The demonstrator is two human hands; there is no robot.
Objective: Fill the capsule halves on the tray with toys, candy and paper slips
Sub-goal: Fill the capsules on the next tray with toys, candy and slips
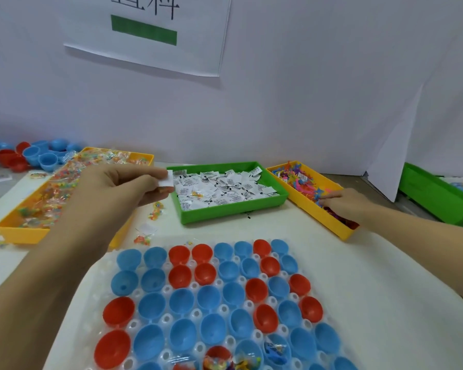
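head view: one wide picture looking forward and down over a white work surface.
capsule tray: a clear moulded tray [169, 319] lies at 6 o'clock, nearest the viewer, its cups holding blue and red capsule halves [181, 303] with the open side up.
filled halves: only a few halves at the bottom edge [247, 356] hold anything – coloured candy, small toys; the rows above look empty.
left hand: the left hand [123, 185] hovers at about 10 o'clock, thumb and fingers pinching a small white paper slip [166, 180] just at the near-left corner of the green bin.
right hand: the right hand [345, 202] rests in the toy bin at 2 o'clock, fingers down among the toys; whether it grips one cannot be told.
paper slips: a green bin [230, 209] at 12 o'clock, beyond the tray, is heaped with folded printed slips [225, 185].
toys: a yellow bin [305, 206] just right of the green one holds small pink, orange and purple toys [297, 177].
candy: a long yellow bin [19, 231] at 9 to 10 o'clock is full of clear packets of coloured candy [56, 188]; a few loose packets [155, 210] lie on the surface between it and the green bin.
spare halves: loose blue and red halves [35, 156] are piled at far 10 o'clock, by the wall.
background: a white wall with a paper sign [150, 36] bearing a green bar – and another green bin [433, 196] at far 3 o'clock.
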